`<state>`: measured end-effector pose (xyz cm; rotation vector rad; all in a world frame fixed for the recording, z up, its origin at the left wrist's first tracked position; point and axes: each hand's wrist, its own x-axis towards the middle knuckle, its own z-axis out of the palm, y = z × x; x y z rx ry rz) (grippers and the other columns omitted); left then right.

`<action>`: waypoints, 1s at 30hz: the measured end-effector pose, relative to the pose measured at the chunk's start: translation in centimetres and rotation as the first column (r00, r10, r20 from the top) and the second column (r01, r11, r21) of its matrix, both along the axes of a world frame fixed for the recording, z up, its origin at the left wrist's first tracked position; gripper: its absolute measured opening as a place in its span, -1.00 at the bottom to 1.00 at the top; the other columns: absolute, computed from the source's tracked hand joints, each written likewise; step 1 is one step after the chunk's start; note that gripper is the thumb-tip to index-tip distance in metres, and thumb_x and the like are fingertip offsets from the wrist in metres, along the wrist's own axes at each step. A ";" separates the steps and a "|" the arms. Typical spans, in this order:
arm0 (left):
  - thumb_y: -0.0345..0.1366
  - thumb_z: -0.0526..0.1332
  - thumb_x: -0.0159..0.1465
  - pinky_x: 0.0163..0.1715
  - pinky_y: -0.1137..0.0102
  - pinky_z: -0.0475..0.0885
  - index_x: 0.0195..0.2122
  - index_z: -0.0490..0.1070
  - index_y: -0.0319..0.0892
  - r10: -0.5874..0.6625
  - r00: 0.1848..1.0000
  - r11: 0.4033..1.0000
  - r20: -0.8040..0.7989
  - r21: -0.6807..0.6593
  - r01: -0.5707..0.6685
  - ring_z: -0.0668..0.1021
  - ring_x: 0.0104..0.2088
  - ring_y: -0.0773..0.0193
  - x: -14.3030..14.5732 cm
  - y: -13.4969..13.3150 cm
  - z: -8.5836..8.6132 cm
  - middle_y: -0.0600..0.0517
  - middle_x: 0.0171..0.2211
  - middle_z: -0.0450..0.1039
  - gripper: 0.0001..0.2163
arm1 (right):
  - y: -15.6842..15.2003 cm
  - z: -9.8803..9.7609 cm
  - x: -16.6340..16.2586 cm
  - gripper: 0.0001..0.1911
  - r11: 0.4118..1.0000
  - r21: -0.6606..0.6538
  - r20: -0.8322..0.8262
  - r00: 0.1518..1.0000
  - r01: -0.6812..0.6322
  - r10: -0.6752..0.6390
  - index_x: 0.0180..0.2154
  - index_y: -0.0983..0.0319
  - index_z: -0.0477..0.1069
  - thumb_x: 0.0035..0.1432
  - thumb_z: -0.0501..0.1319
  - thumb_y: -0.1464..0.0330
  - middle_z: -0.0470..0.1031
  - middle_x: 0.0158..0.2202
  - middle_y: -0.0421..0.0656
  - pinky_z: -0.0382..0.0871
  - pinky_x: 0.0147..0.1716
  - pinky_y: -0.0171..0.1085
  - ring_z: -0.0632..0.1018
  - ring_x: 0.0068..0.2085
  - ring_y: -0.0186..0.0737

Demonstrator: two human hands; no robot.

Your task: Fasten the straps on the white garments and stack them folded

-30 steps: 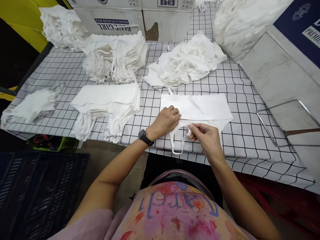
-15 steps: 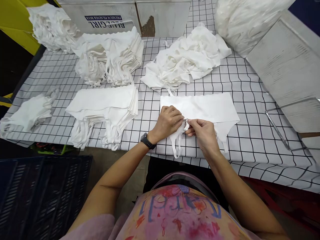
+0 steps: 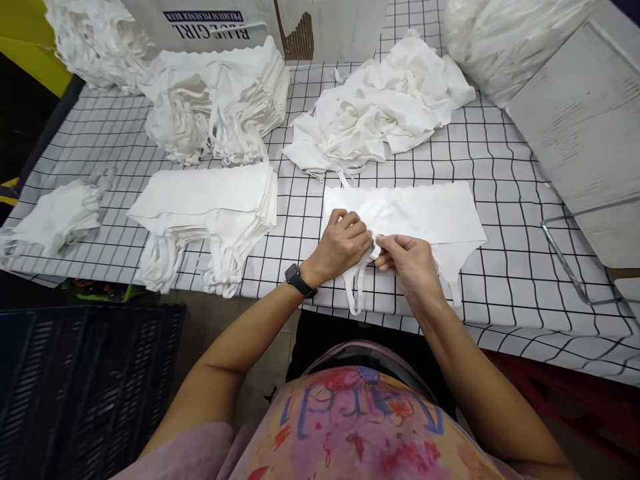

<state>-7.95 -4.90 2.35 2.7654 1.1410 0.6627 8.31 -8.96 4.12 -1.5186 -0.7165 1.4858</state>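
A white strapped garment (image 3: 425, 210), like a camisole or bra top, lies flat on the checked cloth in front of me, its straps toward my body. My left hand (image 3: 345, 247), with a black watch on the wrist, is closed at the garment's inner edge, fingertips pinching the fabric. Close beside it, my right hand (image 3: 410, 263) pinches a small white folded piece (image 3: 375, 249), which looks like a strap end or label; its exact kind is hard to make out. The fingertips of both hands nearly meet there. One strap loop (image 3: 356, 293) hangs below my left hand.
Left of my hands lies a neat stack of like garments (image 3: 205, 193), with a taller stack (image 3: 220, 100) behind. A loose heap of white garments (image 3: 380, 100) sits ahead. At right stand a carton (image 3: 575, 127) and metal wire frame (image 3: 560, 250); blue crates (image 3: 90, 387) are lower left.
The view has tilted slightly, shifting everything a little. Both hands stay at the same spot on the garment, their fingertips slightly closer around the small white piece.
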 end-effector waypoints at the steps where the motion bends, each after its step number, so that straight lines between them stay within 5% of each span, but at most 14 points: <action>1: -0.39 0.02 0.51 -0.03 0.11 0.37 -0.36 0.50 -0.13 0.001 1.000 1.000 0.004 0.004 -0.001 0.50 -0.19 0.17 0.0 0.0 0.0 0.01 -0.36 0.54 -0.66 | 0.0 0.0 0.0 -0.77 1.000 -0.001 0.007 1.000 -0.011 0.011 -0.53 0.26 0.53 0.07 0.42 0.28 0.50 -0.60 -0.19 0.45 -0.55 -0.39 0.50 -0.58 -0.38; 17: -0.43 -0.03 0.50 -0.02 0.11 0.40 -0.34 0.48 -0.15 -0.042 0.999 0.998 -0.030 -0.042 0.041 0.46 -0.20 0.15 -0.2 0.0 -0.3 -0.04 -0.33 0.51 -0.66 | -0.5 -0.1 0.8 -0.58 0.951 0.029 0.038 0.951 -0.308 0.307 -0.56 0.25 0.48 0.08 0.44 0.08 0.43 -0.63 -0.21 0.28 -0.65 -0.38 0.35 -0.64 -0.42; 20: -0.48 0.00 0.46 0.03 0.07 0.36 -0.25 0.51 -0.14 0.004 0.998 1.000 -0.056 -0.031 -0.006 0.50 -0.13 0.13 -0.6 -0.3 0.3 -0.04 -0.25 0.55 -0.70 | -2.4 0.8 1.6 -0.60 0.940 0.049 0.182 0.929 -0.337 0.323 -0.41 0.26 0.56 0.16 0.39 0.04 0.53 -0.52 -0.16 0.38 -0.60 -0.33 0.44 -0.60 -0.35; 22: -0.51 0.05 0.42 0.05 0.05 0.36 -0.16 0.51 -0.14 0.012 0.998 0.998 -0.055 -0.066 -0.016 0.52 -0.08 0.11 -1.1 -0.7 0.8 -0.05 -0.16 0.57 -0.75 | -3.5 1.3 3.1 -0.62 0.951 0.114 0.387 0.894 -0.287 0.224 -0.32 0.24 0.59 0.23 0.34 0.03 0.57 -0.47 -0.13 0.48 -0.50 -0.25 0.51 -0.54 -0.27; 26: -0.46 0.13 0.37 0.18 0.04 0.39 0.02 0.47 -0.16 0.019 1.000 0.985 0.010 -0.174 -0.017 0.49 0.15 0.04 -2.8 -1.3 1.4 -0.11 0.12 0.51 -0.75 | -4.1 0.8 7.9 -0.61 0.907 0.341 0.802 0.581 -0.248 -0.143 -0.01 0.19 0.61 0.40 0.17 0.10 0.62 0.01 0.06 0.53 0.02 0.06 0.62 -0.01 0.06; 28: -0.36 0.12 0.43 0.29 -0.05 0.32 0.13 0.43 -0.16 0.081 0.997 0.980 -0.012 -0.184 -0.082 0.43 0.27 -0.02 -3.8 -1.5 1.0 -0.15 0.25 0.43 -0.72 | -3.9 -0.3 10.3 -0.54 0.884 0.284 0.909 0.399 -0.371 -0.125 0.20 0.16 0.50 0.43 0.08 0.14 0.42 0.31 0.06 0.31 0.25 0.22 0.40 0.32 0.15; 30: -0.26 0.08 0.47 0.35 -0.16 0.23 0.23 0.35 -0.14 0.171 0.983 0.970 -0.060 -0.166 -0.179 0.38 0.33 -0.07 -4.6 -1.6 0.3 -0.17 0.32 0.35 -0.66 | -3.8 -1.6 12.1 -0.46 0.889 0.148 0.961 0.275 -0.433 -0.026 0.35 0.14 0.33 0.45 0.01 0.16 0.25 0.43 0.04 0.08 0.34 0.34 0.22 0.45 0.16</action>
